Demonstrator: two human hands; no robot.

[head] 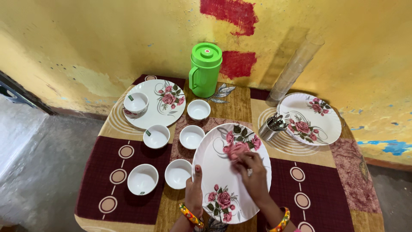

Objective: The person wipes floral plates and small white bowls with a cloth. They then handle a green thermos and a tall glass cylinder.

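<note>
The large oval white plate with pink rose prints (223, 172) lies in front of you on the table's patterned maroon, gold and cream tablecloth (326, 180), its long axis running away from you and a little to the right. Your left hand (194, 193) grips its near left rim, thumb lying up along the edge and the fingers out of sight beneath. Your right hand (253, 174) rests on top of the plate near its middle, fingers bunched together and pressed to the surface just below the upper rose print; whether they pinch anything you cannot tell. Both your wrists carry beaded orange and yellow bangles.

Just left of the plate sits a small white round bowl (178, 173), close to your left thumb, and further left another like it (142, 179). Beyond them stand three more white bowls (191, 136), (156, 136), (198, 109). At the far left a round white rose-printed plate (161, 103) holds a sixth white bowl (136, 103). A green plastic jug with a lid (205, 69) stands at the back against the yellow wall. To the right, a small steel holder of cutlery (270, 127) sits just beside the oval plate's far rim, with a second round rose-printed plate (309, 118) behind it and a stack of clear tumblers (294, 71) leaning on the wall.
</note>
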